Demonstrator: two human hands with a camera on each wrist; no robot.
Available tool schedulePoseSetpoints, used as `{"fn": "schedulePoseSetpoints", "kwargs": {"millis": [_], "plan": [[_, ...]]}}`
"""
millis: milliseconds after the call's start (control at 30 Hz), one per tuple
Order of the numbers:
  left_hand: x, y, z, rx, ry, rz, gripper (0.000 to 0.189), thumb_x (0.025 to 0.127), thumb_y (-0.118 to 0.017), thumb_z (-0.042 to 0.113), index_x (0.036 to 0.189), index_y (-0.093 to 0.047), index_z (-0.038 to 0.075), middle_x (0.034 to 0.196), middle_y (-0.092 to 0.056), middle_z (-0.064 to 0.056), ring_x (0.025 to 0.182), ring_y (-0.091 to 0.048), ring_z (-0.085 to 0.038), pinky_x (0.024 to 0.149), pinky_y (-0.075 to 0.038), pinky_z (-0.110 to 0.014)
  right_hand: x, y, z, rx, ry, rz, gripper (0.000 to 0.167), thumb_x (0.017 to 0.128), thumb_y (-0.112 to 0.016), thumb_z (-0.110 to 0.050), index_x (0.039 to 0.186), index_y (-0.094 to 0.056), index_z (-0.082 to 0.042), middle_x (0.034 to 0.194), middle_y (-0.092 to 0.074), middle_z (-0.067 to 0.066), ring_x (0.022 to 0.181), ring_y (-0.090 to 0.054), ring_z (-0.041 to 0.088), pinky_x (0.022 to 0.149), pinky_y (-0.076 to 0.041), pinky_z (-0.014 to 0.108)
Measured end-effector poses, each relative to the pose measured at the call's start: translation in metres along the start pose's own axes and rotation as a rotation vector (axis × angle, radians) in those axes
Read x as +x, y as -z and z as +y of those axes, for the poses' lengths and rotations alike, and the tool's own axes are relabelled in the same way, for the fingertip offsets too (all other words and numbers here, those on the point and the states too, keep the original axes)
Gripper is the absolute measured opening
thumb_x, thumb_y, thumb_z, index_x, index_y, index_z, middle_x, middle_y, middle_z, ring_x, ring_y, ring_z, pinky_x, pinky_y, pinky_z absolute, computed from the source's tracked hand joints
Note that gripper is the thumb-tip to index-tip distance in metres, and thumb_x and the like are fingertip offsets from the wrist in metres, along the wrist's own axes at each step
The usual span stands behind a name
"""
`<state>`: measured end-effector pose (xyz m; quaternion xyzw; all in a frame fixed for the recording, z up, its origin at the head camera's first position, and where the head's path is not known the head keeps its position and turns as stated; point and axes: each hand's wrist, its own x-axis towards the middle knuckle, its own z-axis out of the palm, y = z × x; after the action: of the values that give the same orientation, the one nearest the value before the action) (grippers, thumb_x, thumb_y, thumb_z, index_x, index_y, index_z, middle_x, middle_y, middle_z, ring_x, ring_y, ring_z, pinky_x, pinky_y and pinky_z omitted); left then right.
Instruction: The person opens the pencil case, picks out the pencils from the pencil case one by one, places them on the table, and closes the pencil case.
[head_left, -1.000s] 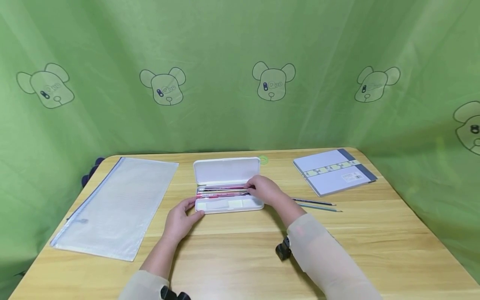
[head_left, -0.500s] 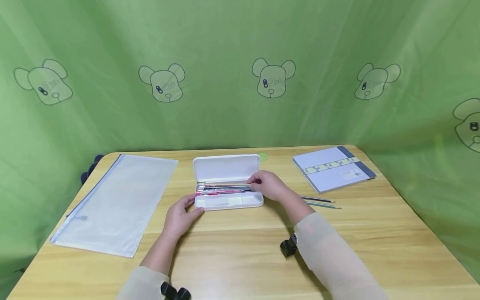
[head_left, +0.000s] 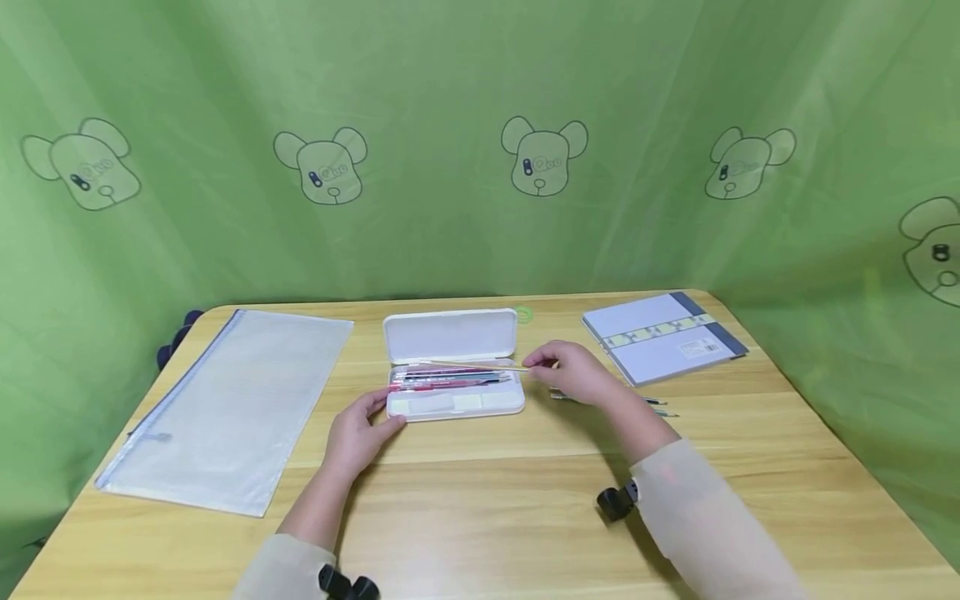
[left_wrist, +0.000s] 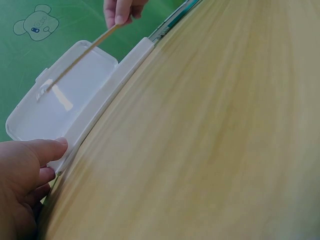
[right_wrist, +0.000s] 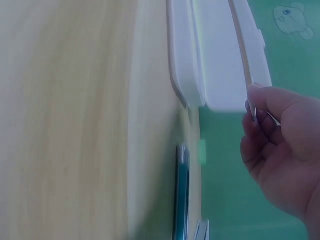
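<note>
A white pencil case [head_left: 498,410] lies with its lid up on the table, and several pencils [head_left: 442,382], pink, dark and blue, rest inside it. My left hand [head_left: 356,437] grips the case's left end, thumb on the front edge. A yellow-gold pencil [head_left: 487,367] is pinched near its point between my right thumb and fingers; it slants over the open case. In the left wrist view this pencil [left_wrist: 80,59] crosses in front of the lid. My right hand [head_left: 573,371] is just off the case's right end, above two pencils on the table, which it partly hides.
At left lies a translucent zip pouch [head_left: 232,408] with a blue edge. A pale purple notebook [head_left: 660,333] with a patterned band sits at the back right. Two pencils [head_left: 663,408] lie right of the case. A green curtain [head_left: 435,242] hangs behind the table [head_left: 480,517].
My right hand has moved right and drawn the yellow-gold pencil up out of the other pencils in the case. My left hand stays at the case's left end.
</note>
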<state>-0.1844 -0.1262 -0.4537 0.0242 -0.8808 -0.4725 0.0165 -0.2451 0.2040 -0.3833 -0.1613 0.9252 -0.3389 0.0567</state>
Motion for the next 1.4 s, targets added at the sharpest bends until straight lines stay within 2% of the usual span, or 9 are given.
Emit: {"fn": "schedulePoseSetpoints", "kwargs": {"millis": [233, 467, 700, 833, 967, 1200, 1400], "plan": [[0.0, 0.0, -0.001, 0.0, -0.005, -0.003, 0.056, 0.087, -0.074, 0.023, 0.135, -0.056, 0.004, 0.134, -0.062, -0.015, 0.138, -0.045, -0.035, 0.118, -0.032, -0.052, -0.024, 0.022, 0.024, -0.023, -0.01, 0.062, 0.019, 0.093, -0.063, -0.014, 0.108, -0.072, -0.005, 0.1, -0.07, 0.009, 0.087, -0.059, 0.016, 0.075, -0.05, 0.029], [0.0, 0.001, 0.0, 0.0, -0.005, -0.004, 0.056, 0.087, -0.074, 0.024, 0.135, -0.055, 0.003, 0.134, -0.062, -0.015, 0.138, -0.045, -0.036, 0.118, -0.032, -0.052, -0.056, 0.045, 0.05, -0.045, -0.038, 0.116, 0.021, 0.092, -0.065, -0.011, 0.109, -0.07, -0.002, 0.102, -0.069, 0.013, 0.086, -0.058, 0.016, 0.073, -0.051, 0.026], [0.0, 0.002, 0.0, -0.015, 0.003, -0.011, 0.056, 0.086, -0.074, 0.025, 0.134, -0.056, 0.003, 0.135, -0.061, -0.015, 0.138, -0.046, -0.035, 0.119, -0.031, -0.051, -0.085, 0.061, 0.071, -0.101, -0.122, 0.113, 0.023, 0.093, -0.064, -0.015, 0.112, -0.07, -0.003, 0.104, -0.07, 0.013, 0.087, -0.058, 0.017, 0.07, -0.05, 0.025], [-0.001, 0.001, 0.001, -0.018, 0.003, -0.005, 0.055, 0.086, -0.075, 0.024, 0.134, -0.056, 0.004, 0.134, -0.062, -0.016, 0.137, -0.046, -0.035, 0.118, -0.032, -0.051, -0.098, 0.065, 0.084, -0.13, -0.128, 0.108, 0.024, 0.092, -0.064, -0.013, 0.112, -0.07, -0.002, 0.101, -0.07, 0.012, 0.085, -0.058, 0.016, 0.068, -0.049, 0.025], [-0.001, 0.001, 0.001, -0.012, -0.001, -0.001, 0.055, 0.086, -0.074, 0.022, 0.135, -0.056, 0.004, 0.134, -0.062, -0.015, 0.137, -0.047, -0.034, 0.118, -0.032, -0.051, -0.108, 0.066, 0.094, -0.133, -0.131, 0.111, 0.022, 0.092, -0.064, -0.011, 0.111, -0.07, -0.001, 0.1, -0.07, 0.011, 0.085, -0.057, 0.016, 0.065, -0.049, 0.022], [-0.001, 0.001, 0.0, -0.005, -0.003, -0.003, 0.055, 0.086, -0.074, 0.023, 0.135, -0.056, 0.004, 0.134, -0.062, -0.016, 0.137, -0.047, -0.035, 0.118, -0.031, -0.051, -0.118, 0.066, 0.104, -0.132, -0.157, 0.095, 0.02, 0.092, -0.065, -0.014, 0.107, -0.071, -0.002, 0.1, -0.071, 0.01, 0.086, -0.058, 0.014, 0.069, -0.05, 0.022], [-0.002, 0.001, 0.001, -0.003, -0.005, 0.002, 0.055, 0.086, -0.074, 0.022, 0.134, -0.056, 0.003, 0.133, -0.062, -0.016, 0.137, -0.046, -0.035, 0.118, -0.031, -0.052, -0.12, 0.064, 0.111, -0.148, -0.178, 0.079, 0.018, 0.092, -0.064, -0.013, 0.105, -0.071, -0.002, 0.103, -0.07, 0.014, 0.092, -0.061, 0.019, 0.075, -0.052, 0.03]]}}
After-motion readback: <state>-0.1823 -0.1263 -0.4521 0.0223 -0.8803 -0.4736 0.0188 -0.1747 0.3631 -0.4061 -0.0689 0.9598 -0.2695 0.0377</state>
